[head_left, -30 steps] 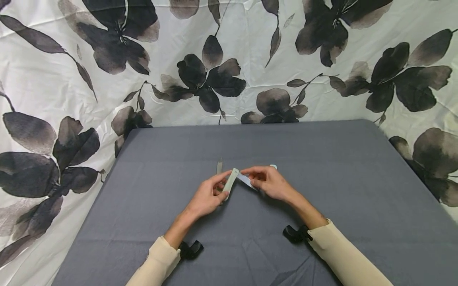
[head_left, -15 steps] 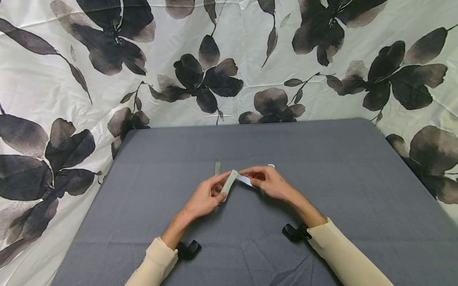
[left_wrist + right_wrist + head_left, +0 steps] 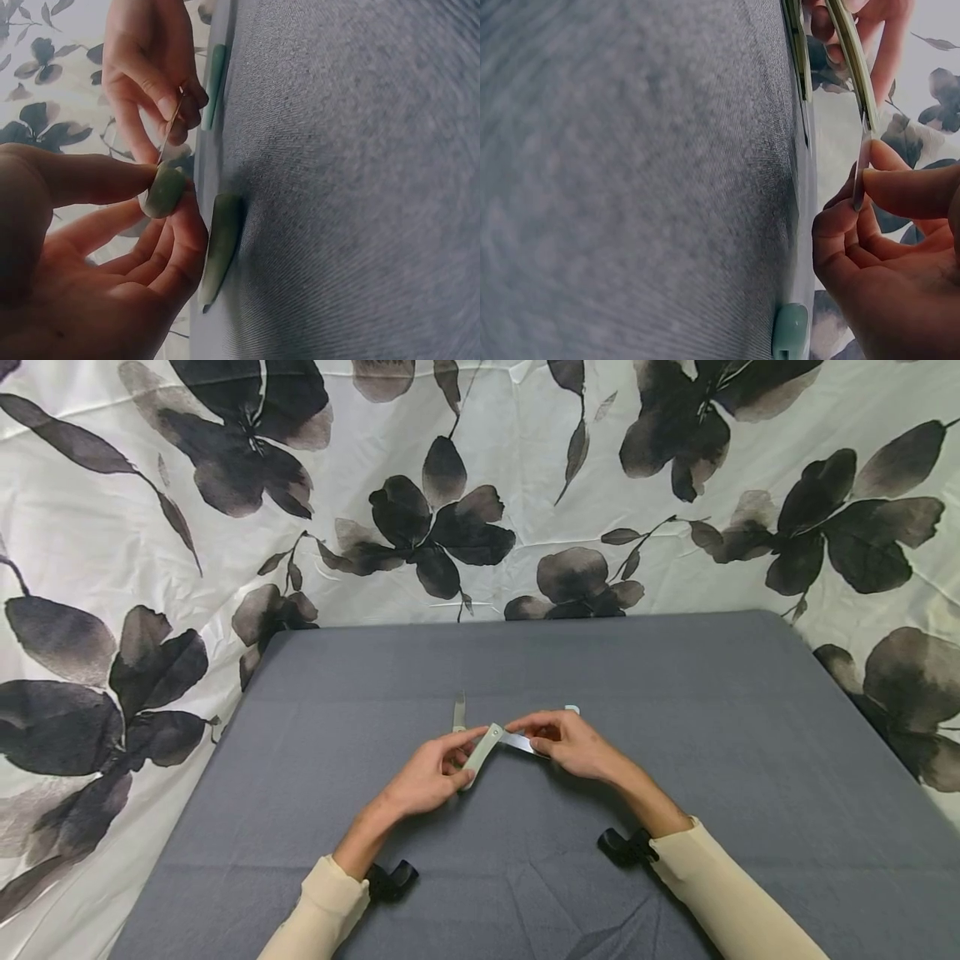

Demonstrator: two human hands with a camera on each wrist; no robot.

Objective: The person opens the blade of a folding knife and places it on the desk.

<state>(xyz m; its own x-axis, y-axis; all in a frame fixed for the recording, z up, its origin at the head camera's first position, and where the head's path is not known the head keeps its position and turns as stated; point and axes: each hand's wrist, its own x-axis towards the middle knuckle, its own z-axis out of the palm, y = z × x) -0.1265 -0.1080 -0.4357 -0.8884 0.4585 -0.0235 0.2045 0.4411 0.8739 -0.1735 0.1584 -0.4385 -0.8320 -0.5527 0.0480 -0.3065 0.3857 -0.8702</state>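
A folding knife with a pale green handle (image 3: pixel 482 757) and a shiny blade (image 3: pixel 517 742) is held above the table, its blade partly swung out of the handle. My left hand (image 3: pixel 429 772) grips the handle between thumb and fingers. The blade is pinched between the thumb and fingers of my right hand (image 3: pixel 573 745), which the right wrist view shows close up on the blade (image 3: pixel 863 161). Beyond the left hand lies a second pale green folding knife (image 3: pixel 459 712) with its blade out, pointing away; that hand partly hides it.
A teal, smooth-ended object (image 3: pixel 790 330) lies on the table behind the right hand, mostly hidden in the head view. Grey cloth (image 3: pixel 645 677) covers the table. A white floral curtain (image 3: pixel 540 410) hangs behind the far edge.
The blade has swung outward from the handle, making a wider angle with it. Both hands keep their hold, and the knife's pivot end has dropped slightly in the head view.
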